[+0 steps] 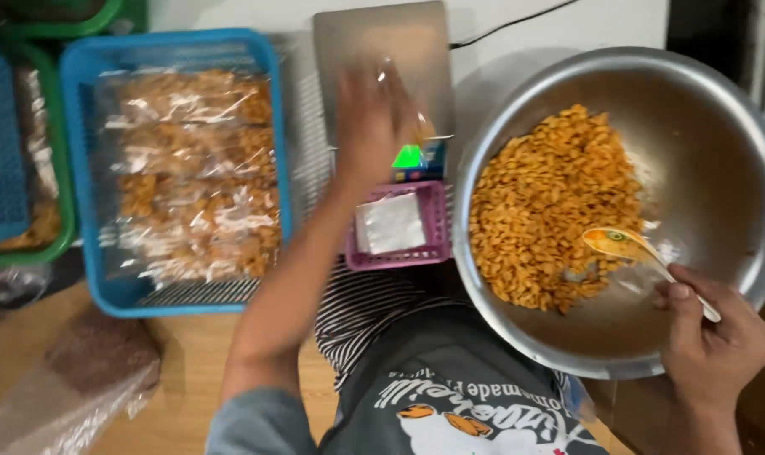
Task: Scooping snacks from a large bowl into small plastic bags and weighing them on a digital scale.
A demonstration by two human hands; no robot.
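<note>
My right hand (pixel 711 337) grips the handle of a pale spoon (pixel 631 247) whose bowl rests inside a big metal bowl (pixel 719 109) of orange snack pieces (pixel 551 211). My left hand (pixel 374 126), blurred, reaches over a flat metal scale (pixel 357 42) and holds a small clear plastic bag (pixel 399 93) above its platform. A small pink basket (pixel 433 253) with a white packet in it sits just below that hand.
A blue basket (pixel 75 168) at left holds several sealed clear bags of the orange snack. A green basket (pixel 62 240) sits further left. A plastic bag of brown stuff (pixel 79 379) lies on the wooden floor at lower left. A black cable (pixel 517 21) runs behind the scale.
</note>
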